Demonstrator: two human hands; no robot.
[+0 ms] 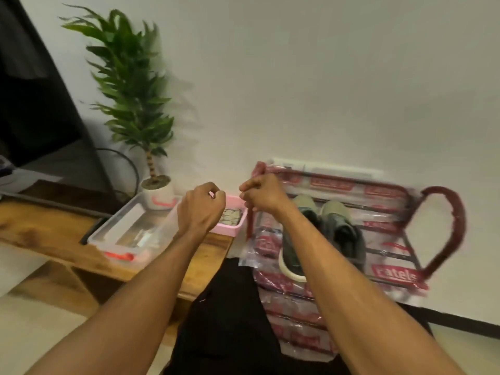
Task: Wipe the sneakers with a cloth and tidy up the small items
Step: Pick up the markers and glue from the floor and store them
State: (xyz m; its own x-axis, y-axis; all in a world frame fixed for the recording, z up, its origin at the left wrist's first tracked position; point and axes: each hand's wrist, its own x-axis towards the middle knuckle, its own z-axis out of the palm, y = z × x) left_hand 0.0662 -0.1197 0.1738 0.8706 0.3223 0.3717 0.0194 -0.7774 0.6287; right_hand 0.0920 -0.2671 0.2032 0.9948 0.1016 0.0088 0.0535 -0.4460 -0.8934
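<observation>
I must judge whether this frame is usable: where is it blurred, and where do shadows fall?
Head view: motion blur smears the red rack and its printed plastic wrap; the sneakers look soft; the plant throws a faint shadow rightwards on the wall.

One red label (396, 274) on the plastic wrap (295, 345) carries white letters that read roughly "ratele", though its ends are unclear. Similar red labels repeat across the wrap, too blurred to read. No other text is legible.
</observation>
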